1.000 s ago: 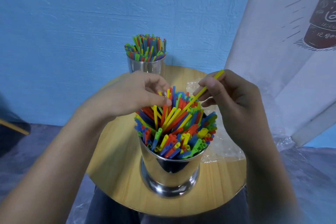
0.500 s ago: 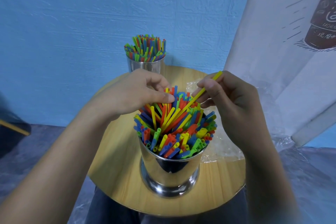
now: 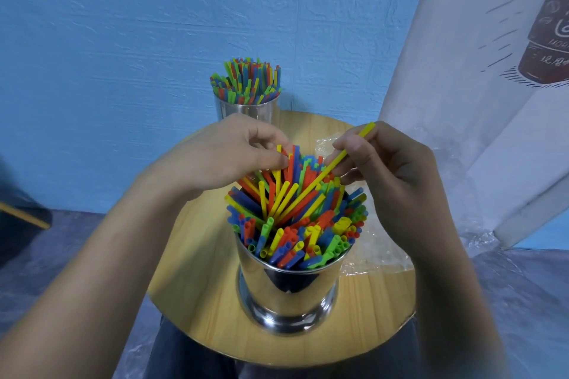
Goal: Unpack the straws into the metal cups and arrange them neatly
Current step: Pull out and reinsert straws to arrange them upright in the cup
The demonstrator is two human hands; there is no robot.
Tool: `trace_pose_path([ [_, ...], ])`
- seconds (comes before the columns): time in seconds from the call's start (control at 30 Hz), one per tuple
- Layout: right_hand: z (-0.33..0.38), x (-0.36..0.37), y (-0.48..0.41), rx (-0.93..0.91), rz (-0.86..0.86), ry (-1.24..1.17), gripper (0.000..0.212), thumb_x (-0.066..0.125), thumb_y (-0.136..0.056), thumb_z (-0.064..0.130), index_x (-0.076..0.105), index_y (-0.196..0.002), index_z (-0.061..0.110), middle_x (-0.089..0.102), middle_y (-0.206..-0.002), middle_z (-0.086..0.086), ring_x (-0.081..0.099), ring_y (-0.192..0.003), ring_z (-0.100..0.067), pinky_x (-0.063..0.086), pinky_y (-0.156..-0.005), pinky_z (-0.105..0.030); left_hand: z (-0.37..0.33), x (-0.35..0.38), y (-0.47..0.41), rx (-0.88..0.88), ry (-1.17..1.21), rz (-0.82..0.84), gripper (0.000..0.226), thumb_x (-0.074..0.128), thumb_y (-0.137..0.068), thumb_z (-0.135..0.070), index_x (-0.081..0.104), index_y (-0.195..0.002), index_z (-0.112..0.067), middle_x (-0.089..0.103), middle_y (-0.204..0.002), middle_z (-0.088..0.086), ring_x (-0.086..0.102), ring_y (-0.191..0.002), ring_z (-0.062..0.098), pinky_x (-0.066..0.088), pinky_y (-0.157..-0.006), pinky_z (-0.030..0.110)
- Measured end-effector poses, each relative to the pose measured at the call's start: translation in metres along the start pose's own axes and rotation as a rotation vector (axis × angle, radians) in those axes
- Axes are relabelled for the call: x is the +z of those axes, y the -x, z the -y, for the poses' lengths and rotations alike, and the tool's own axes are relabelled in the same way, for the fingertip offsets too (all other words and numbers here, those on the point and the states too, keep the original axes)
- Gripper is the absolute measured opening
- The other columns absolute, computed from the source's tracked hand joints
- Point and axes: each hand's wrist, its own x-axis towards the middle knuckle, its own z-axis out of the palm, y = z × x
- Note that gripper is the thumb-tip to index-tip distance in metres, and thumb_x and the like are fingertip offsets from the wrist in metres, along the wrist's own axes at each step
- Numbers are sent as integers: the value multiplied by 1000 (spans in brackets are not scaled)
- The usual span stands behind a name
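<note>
Above the near metal cup [image 3: 289, 295], crammed with leaning straws [image 3: 295, 224], the right hand [image 3: 391, 169] pinches a yellow straw [image 3: 338, 160]; the left hand [image 3: 224, 157] grips a few standing tops; behind it, the far cup [image 3: 246, 109] looks filled and tidy; only straightening seemingly remains.

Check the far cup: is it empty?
No, the far metal cup is packed with upright coloured straws.

A white cloth hanging [image 3: 462, 77] at the right carried a dark brown bottle drawing [image 3: 545, 49]. Its pale lettering, Latin capitals and Chinese characters, was cut off and too blurred to read.
</note>
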Motion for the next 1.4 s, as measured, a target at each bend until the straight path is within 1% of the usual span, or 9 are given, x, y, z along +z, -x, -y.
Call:
trace_pose_path([
  [0.2,3,0,1,7,-3,-19,27,53,-99,33,69,-93,12,72,-85,-1,72,-80,-19,57,-68,-22,2,4,-6,47,-23,-48,4,74,-93,-29,77,-90,-28,73,-91,1,71,-89,22,57,-89,49],
  [0.4,1,1,2,12,16,6,24,56,-103,27,70,-94,10,71,-83,-2,71,-79,-18,57,-68,-25,6,7,-8,99,32,-66,5,75,-91,-28,77,-93,-24,61,-72,-11,59,-71,5,47,-69,23],
  [0.57,7,2,2,39,77,6,12,63,-97,24,71,-102,16,70,-74,15,69,-76,-5,52,-64,-17,6,10,-7,169,70,-62,7,72,-94,-27,74,-93,-21,65,-77,1,60,-75,10,50,-71,26],
  [0.67,8,3,3,57,72,-3,13,69,-96,22,64,-109,24,72,-74,9,70,-75,-8,51,-61,-17,6,12,-6,206,85,-93,7,72,-95,-24,72,-91,-18,63,-73,-8,58,-72,13,48,-71,32],
  [0.83,8,2,2,-5,75,139,8,68,-99,30,72,-98,37,74,-87,16,70,-88,-11,55,-67,-28,0,7,-6,287,172,-226,6,72,-95,-20,70,-89,-19,76,-88,4,70,-81,25,55,-79,39],
  [0.93,8,3,3,-28,113,183,16,60,-99,36,72,-98,47,75,-98,20,69,-97,-14,56,-74,-38,-5,4,-5,317,285,-294,4,67,-98,-12,67,-93,-12,80,-95,3,75,-91,18,55,-84,30],
  [1.13,1,1,2,20,168,154,10,68,-94,32,76,-94,38,70,-96,14,62,-87,-11,46,-68,-21,-11,2,-3,370,490,-486,10,61,-101,-8,62,-94,-16,80,-88,-1,73,-76,15,56,-68,30],
  [1.23,-1,-1,2,50,164,145,12,70,-95,29,76,-102,37,66,-90,20,60,-82,-8,48,-66,-22,-14,-8,-1,394,639,-628,11,59,-102,-9,62,-95,-18,79,-86,-1,72,-74,14,55,-67,29],
  [1.4,-1,1,3,74,133,162,17,66,-94,35,74,-108,35,69,-97,17,63,-88,-9,53,-68,-25,-10,-20,4,389,783,-781,4,61,-102,-16,62,-100,-19,77,-94,-1,70,-81,17,56,-72,32],
])
